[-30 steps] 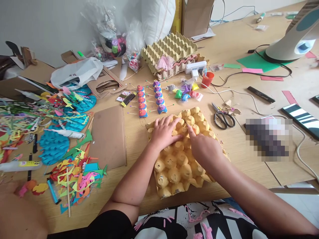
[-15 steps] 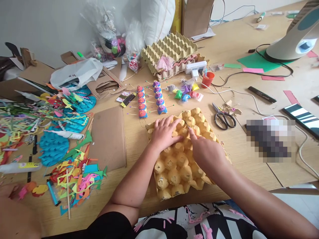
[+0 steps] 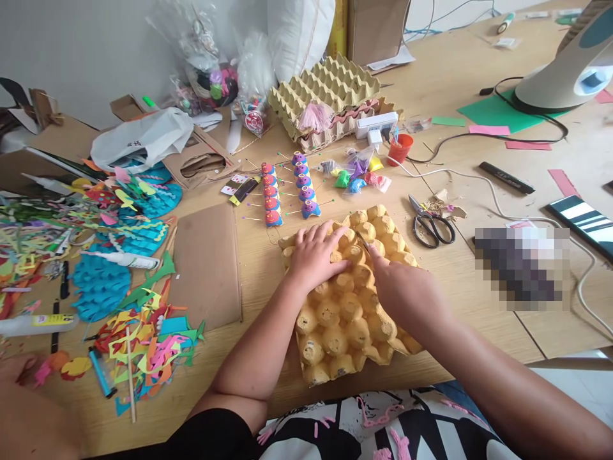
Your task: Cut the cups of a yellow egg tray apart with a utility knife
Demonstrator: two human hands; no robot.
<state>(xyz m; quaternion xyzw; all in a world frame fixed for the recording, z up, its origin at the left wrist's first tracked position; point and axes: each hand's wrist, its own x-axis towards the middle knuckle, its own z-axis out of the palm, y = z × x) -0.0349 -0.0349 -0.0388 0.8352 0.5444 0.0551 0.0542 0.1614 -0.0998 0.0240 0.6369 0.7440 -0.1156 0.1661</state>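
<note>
A yellow egg tray (image 3: 349, 313) lies upside down on the desk (image 3: 460, 281). The left hand (image 3: 313, 255) presses flat on it; the right hand (image 3: 402, 287) seemingly pinches a small blade, cutting between bumps.

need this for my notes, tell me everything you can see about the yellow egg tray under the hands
The yellow egg tray looks like moulded paper pulp painted or dyed yellow, lying upside down so its rounded cups bulge upward in rows. It rests flat on the wooden table, turned at an angle, its near edge close to the table's front edge. The left hand presses flat on its far left part; the right hand rests on its right side, a finger pointing between cups. Its edges look ragged.
</note>
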